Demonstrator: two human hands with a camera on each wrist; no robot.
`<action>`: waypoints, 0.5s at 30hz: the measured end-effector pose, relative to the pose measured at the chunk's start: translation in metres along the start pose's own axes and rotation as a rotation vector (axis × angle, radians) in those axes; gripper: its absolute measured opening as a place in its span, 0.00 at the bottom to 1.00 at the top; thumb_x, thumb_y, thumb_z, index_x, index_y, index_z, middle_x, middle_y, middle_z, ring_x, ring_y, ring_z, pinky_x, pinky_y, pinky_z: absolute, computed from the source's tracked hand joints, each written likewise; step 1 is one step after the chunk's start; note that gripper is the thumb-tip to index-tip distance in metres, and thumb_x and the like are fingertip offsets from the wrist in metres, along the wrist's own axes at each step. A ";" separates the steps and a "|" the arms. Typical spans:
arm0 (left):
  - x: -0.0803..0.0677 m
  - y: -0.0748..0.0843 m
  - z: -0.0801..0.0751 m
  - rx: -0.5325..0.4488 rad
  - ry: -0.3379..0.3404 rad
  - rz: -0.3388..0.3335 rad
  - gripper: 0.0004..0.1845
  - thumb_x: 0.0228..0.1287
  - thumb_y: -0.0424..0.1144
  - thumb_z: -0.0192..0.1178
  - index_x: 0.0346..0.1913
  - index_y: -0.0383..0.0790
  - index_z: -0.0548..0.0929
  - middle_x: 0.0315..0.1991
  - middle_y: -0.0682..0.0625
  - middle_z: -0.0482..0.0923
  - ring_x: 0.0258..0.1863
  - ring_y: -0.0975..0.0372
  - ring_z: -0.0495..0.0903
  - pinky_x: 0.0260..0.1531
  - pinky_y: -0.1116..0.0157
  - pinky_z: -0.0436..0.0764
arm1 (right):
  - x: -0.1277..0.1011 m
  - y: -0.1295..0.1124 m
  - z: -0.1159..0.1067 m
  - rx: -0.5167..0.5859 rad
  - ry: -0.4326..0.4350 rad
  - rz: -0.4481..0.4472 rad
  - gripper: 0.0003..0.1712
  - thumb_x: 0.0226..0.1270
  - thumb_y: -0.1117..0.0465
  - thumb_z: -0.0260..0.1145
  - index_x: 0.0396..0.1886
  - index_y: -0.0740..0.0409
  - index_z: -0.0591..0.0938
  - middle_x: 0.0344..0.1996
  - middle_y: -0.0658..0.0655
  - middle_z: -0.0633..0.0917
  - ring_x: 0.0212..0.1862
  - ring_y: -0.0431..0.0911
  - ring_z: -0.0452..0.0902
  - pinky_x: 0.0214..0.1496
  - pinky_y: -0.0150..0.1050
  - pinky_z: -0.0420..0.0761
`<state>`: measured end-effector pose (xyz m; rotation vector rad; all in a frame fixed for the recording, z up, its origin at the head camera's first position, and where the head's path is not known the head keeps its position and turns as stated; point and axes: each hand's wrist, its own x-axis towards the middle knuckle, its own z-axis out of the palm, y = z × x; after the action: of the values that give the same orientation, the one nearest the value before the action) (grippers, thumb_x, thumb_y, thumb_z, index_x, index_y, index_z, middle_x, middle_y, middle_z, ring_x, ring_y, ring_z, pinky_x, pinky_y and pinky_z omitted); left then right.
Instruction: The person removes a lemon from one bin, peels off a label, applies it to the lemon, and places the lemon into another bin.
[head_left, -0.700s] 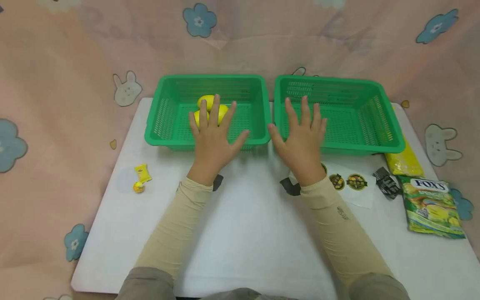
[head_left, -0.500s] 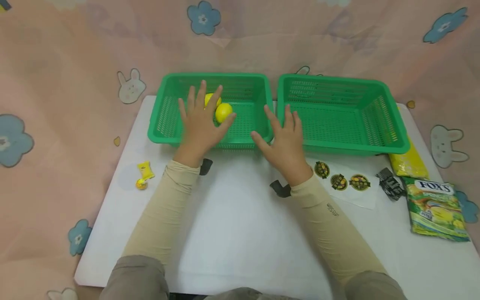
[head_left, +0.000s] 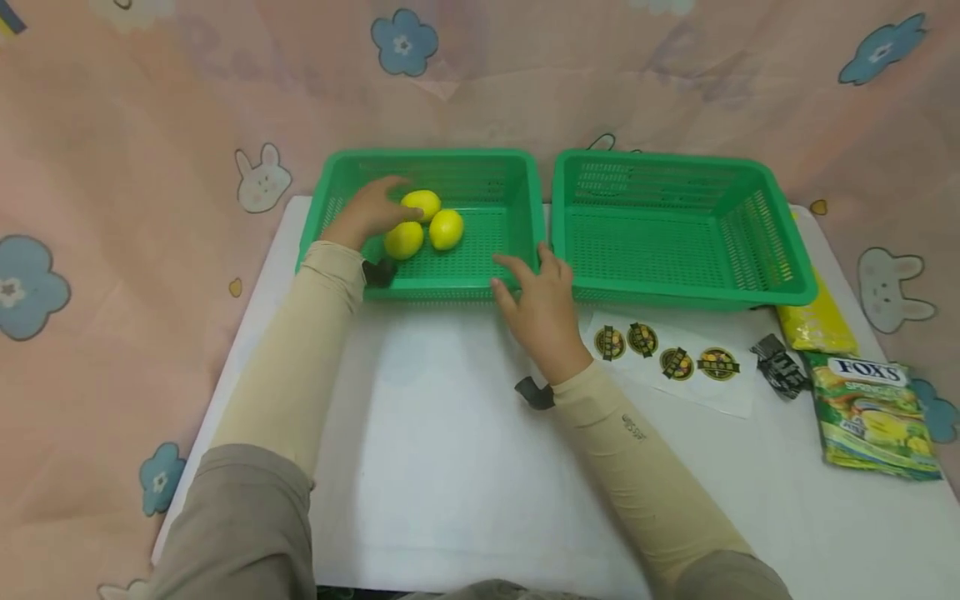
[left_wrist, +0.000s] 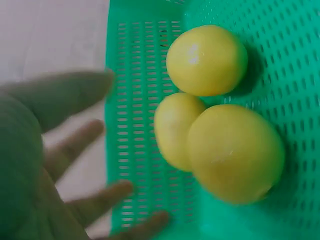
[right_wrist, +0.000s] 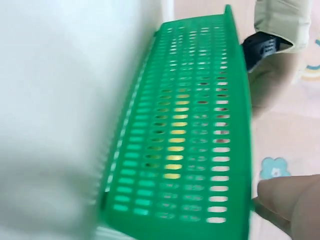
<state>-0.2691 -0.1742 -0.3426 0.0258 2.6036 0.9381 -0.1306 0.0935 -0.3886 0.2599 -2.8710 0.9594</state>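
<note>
Three yellow lemons [head_left: 446,230] lie close together in the left green basket [head_left: 427,292]. Over that basket's left side reaches my left hand [head_left: 367,214], thumb and fingers spread around air; in the left wrist view its fingers [left_wrist: 102,197] stand apart from the lemons [left_wrist: 235,152]. By the front right corner of the same basket is my right hand [head_left: 543,312], its fingers loosely bent and holding nothing. The right wrist view shows the basket's slotted wall [right_wrist: 175,135] with yellow behind it; whether the right fingertips touch the rim I cannot tell.
Beside it stands a second green basket [head_left: 675,293]. Round stickers [head_left: 677,364] on a white sheet, a crumpled black wrapper [head_left: 780,367], a yellow packet [head_left: 817,321] and a green FOX'S candy bag [head_left: 873,417] lie at the right of the white table [head_left: 450,475].
My left hand has moved left and turned sideways, uncovering the lemons. My right hand has shifted left from the right basket to the left basket's corner.
</note>
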 end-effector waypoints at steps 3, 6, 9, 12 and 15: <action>0.007 -0.009 -0.001 -0.114 -0.092 -0.107 0.36 0.78 0.48 0.62 0.83 0.49 0.64 0.85 0.42 0.51 0.79 0.41 0.57 0.73 0.40 0.66 | 0.000 0.003 0.004 0.006 0.043 -0.010 0.18 0.81 0.49 0.66 0.64 0.48 0.86 0.76 0.77 0.62 0.77 0.71 0.53 0.70 0.66 0.71; 0.013 -0.017 -0.001 -0.198 -0.164 -0.189 0.35 0.78 0.44 0.64 0.83 0.50 0.65 0.84 0.41 0.52 0.75 0.40 0.63 0.68 0.41 0.73 | 0.000 0.006 0.006 0.022 0.070 -0.016 0.14 0.80 0.50 0.67 0.55 0.50 0.89 0.76 0.76 0.64 0.77 0.69 0.54 0.72 0.65 0.69; 0.020 -0.025 0.000 -0.198 -0.217 -0.224 0.35 0.78 0.42 0.64 0.83 0.51 0.65 0.84 0.41 0.51 0.76 0.40 0.63 0.69 0.44 0.73 | 0.000 0.007 0.006 0.025 0.071 -0.017 0.13 0.79 0.49 0.68 0.51 0.50 0.90 0.76 0.75 0.64 0.77 0.69 0.54 0.73 0.64 0.68; 0.024 -0.030 0.001 -0.171 -0.252 -0.224 0.34 0.78 0.42 0.63 0.82 0.52 0.67 0.85 0.42 0.50 0.76 0.39 0.63 0.72 0.44 0.69 | 0.001 0.007 0.006 0.021 0.062 -0.010 0.13 0.79 0.49 0.69 0.50 0.50 0.90 0.77 0.75 0.64 0.78 0.68 0.54 0.74 0.64 0.68; 0.027 -0.029 0.006 -0.173 -0.245 -0.208 0.33 0.77 0.43 0.63 0.81 0.50 0.68 0.83 0.41 0.53 0.73 0.40 0.67 0.72 0.46 0.70 | 0.001 0.007 0.005 0.012 0.055 -0.004 0.13 0.79 0.49 0.68 0.50 0.50 0.91 0.77 0.74 0.64 0.78 0.68 0.54 0.74 0.64 0.67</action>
<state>-0.2890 -0.1893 -0.3733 -0.1614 2.2451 1.0109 -0.1332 0.0959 -0.3960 0.2370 -2.8149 0.9675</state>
